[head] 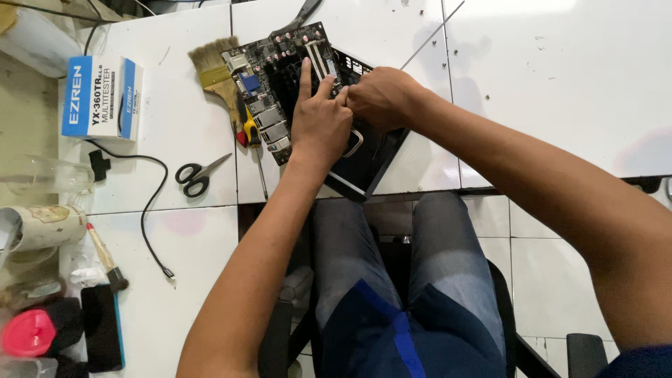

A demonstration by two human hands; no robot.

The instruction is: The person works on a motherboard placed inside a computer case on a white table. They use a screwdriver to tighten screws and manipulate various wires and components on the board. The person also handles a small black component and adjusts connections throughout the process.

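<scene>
A dark green computer mainboard studded with silver ports and slots (280,84) lies tilted on the white tiled table (560,84), half over a black flat case (374,164) at the near edge. The left hand (318,122) presses flat on it, forefinger stretched out along the slots. The right hand (381,94) is curled beside it; what it pinches I cannot tell. The board looks light, stiff and fragile (best held by its edges).
</scene>
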